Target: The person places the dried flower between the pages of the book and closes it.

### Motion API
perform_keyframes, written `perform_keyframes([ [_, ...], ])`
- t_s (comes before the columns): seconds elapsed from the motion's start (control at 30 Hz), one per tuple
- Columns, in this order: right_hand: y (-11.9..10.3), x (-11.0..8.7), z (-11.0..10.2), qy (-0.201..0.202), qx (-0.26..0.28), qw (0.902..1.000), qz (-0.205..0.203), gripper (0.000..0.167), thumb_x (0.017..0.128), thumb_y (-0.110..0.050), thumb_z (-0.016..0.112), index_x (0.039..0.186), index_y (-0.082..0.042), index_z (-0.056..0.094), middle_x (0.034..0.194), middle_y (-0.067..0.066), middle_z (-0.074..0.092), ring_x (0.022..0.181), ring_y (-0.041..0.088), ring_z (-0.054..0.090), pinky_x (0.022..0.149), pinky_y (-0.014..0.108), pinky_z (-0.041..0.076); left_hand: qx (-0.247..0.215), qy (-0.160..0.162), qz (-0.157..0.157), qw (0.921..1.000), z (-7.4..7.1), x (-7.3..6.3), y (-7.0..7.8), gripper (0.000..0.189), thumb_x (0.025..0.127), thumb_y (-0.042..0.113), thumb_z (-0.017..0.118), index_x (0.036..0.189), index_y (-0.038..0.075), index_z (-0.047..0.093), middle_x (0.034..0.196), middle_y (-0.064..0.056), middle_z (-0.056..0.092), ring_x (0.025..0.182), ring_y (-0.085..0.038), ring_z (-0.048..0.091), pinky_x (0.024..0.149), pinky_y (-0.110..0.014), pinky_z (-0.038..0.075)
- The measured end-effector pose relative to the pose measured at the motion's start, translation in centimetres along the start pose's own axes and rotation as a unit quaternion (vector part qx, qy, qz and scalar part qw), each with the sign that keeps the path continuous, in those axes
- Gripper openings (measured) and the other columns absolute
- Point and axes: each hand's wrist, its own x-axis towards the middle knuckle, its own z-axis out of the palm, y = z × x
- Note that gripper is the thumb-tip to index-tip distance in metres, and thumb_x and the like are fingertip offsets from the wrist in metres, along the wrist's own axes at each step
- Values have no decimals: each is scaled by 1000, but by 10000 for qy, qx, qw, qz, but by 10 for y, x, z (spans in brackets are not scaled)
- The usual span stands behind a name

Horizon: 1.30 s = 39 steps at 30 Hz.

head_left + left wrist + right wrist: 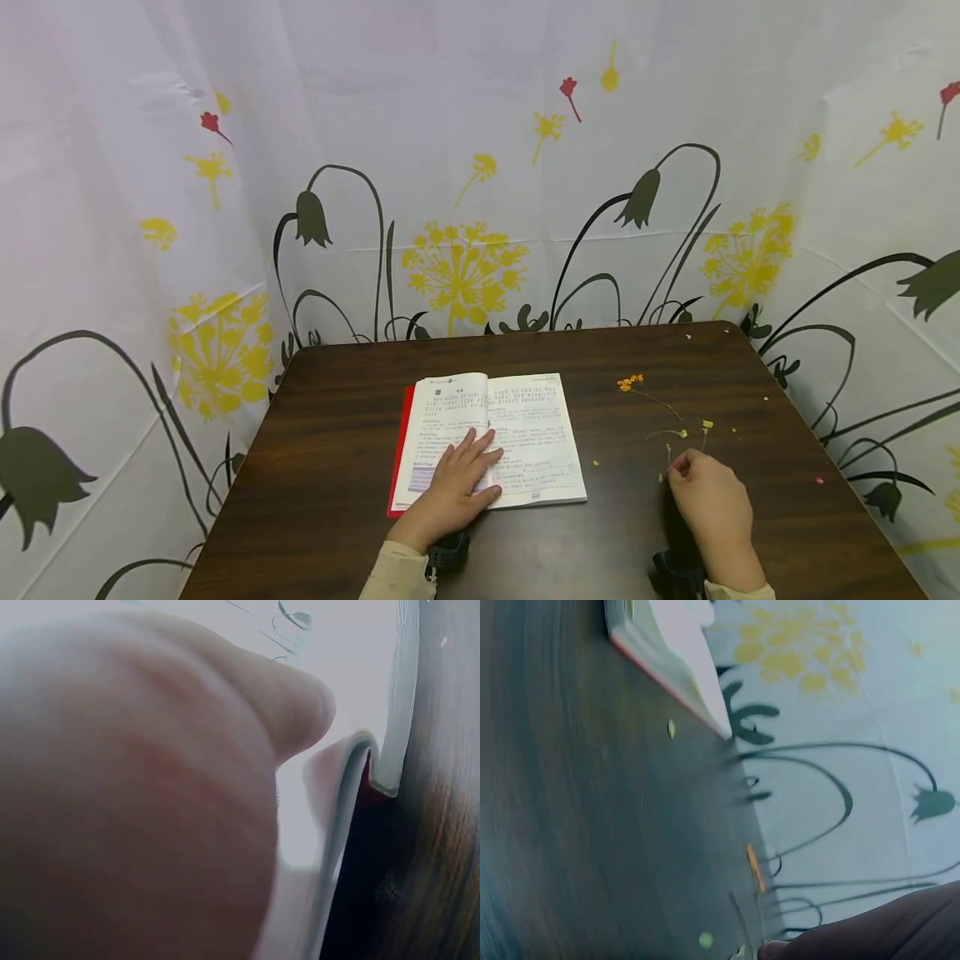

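An open book (525, 442) with printed pages and a red cover edge lies on the table. My left hand (453, 483) rests on its pages with fingers spread; in the left wrist view the thumb (300, 712) lies over the bright paper. To the right, my right hand (712, 508) has its fingers curled down at the table, pinching the stem of a small yellow flower (707, 426); the fingertips are mostly hidden. Beyond it lie a thin-stemmed orange flower (631, 382) and another small yellow flower (682, 433).
Tiny petals and bits, among them a pink one (819, 480), are scattered on the right of the dark wooden table (337, 417). A white curtain (450, 125) printed with flowers hangs behind the table and along its sides.
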Motion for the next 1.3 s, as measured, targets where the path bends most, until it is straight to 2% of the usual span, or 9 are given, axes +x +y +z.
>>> perform_keyframes([
  [0.13,9,5,-1,-99,-20,9999,117,18,103,-26,67,100,-11,76,90,8,77,72,24,67,57,46,52,24,41,-7,10000,0,0,1,62,104,34,69,161,16,55,181,-3,32,172,-36,14,134,-72,8],
  [0.4,13,14,10,231,-42,9992,336,18,102,-28,67,99,-11,74,94,12,78,77,30,71,58,48,53,79,63,10,9999,2,0,1,61,104,34,70,160,15,56,180,-4,33,172,-36,15,133,-73,9],
  [0.67,14,16,15,296,-14,9988,400,16,100,-23,64,95,-12,74,92,12,77,75,29,70,58,48,53,58,69,-19,10000,1,1,1,61,104,34,70,160,15,56,180,-4,33,172,-35,14,133,-72,9],
  [0.93,13,16,19,441,5,9985,318,14,93,-21,63,89,-13,73,88,11,76,75,31,71,62,52,55,85,73,-5,9999,1,2,0,62,103,35,70,160,15,56,180,-5,33,172,-36,15,133,-73,9],
  [1.1,14,16,20,537,56,9982,257,13,93,-21,63,90,-13,73,85,9,75,72,28,68,58,47,53,83,86,20,9999,1,2,1,61,103,34,70,159,14,57,180,-6,33,172,-36,15,133,-73,9],
  [1.17,12,16,23,675,213,9973,181,14,94,-22,63,92,-13,73,81,6,72,69,25,65,57,42,50,82,73,11,9999,1,2,1,61,103,34,70,159,14,57,180,-6,33,172,-37,15,133,-74,9],
  [1.3,-1,14,37,830,1150,9898,-96,11,95,-22,68,96,-13,73,73,-1,60,62,16,54,56,31,41,78,74,-22,9999,2,1,0,62,103,35,71,159,14,57,180,-5,33,172,-37,16,133,-74,9],
])
